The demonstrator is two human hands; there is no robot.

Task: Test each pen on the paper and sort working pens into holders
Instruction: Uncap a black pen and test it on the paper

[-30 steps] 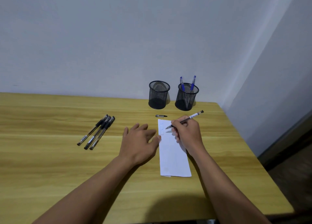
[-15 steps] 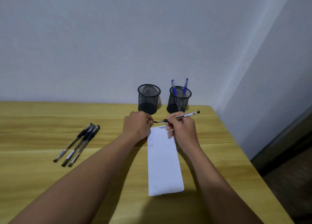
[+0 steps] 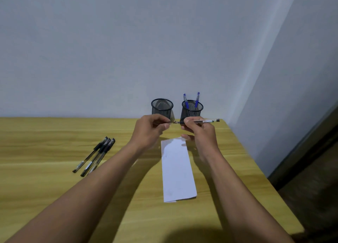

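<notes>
My right hand (image 3: pixel 198 133) grips a black pen (image 3: pixel 204 121), held level above the table with its tip pointing left. My left hand (image 3: pixel 150 131) pinches the pen cap (image 3: pixel 169 122) right at that tip. Both hands hover in front of two black mesh holders: the left holder (image 3: pixel 162 106) looks empty, the right holder (image 3: pixel 192 109) holds two blue pens (image 3: pixel 196 99). A folded white paper (image 3: pixel 176 169) with faint marks lies flat below the hands. Three black capped pens (image 3: pixel 97 155) lie side by side on the table to the left.
The wooden table (image 3: pixel 45 142) ends against a pale wall behind the holders. Its right edge runs close to the paper and drops off to a dark floor (image 3: pixel 314 188).
My left hand left the paper's side, picked up the cap that lay near the holders and brought it to the pen tip. My right hand lifted the pen off the paper.
</notes>
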